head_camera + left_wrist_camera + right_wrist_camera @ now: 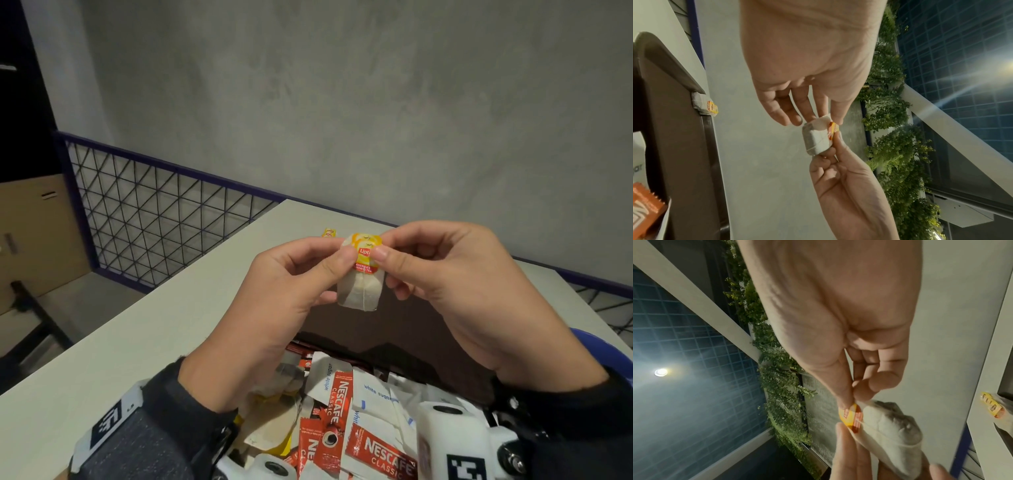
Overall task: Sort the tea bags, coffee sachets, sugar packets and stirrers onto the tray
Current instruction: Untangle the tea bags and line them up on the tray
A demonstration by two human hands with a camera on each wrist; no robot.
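Observation:
Both hands hold one tea bag [359,291] in the air above the dark brown tray [394,329]. My left hand [342,254] pinches the bag's upper left corner between thumb and fingers. My right hand [382,250] pinches its yellow Lipton tag [364,255] at the upper right. The left wrist view shows the tea bag [817,138] hanging from my left hand [824,120]. In the right wrist view my right hand [852,398] grips the tag [849,417] against the tea bag [890,426]. A second tea bag [704,105] lies at the tray's far corner.
A heap of red Nescafé sachets [376,448], white sugar packets [373,394] and tea bags lies nearest to me. The white table [171,325] ends at a blue-framed wire railing [154,212]. A blue object [603,349] sits at the right, a cardboard box [30,233] on the floor at the left.

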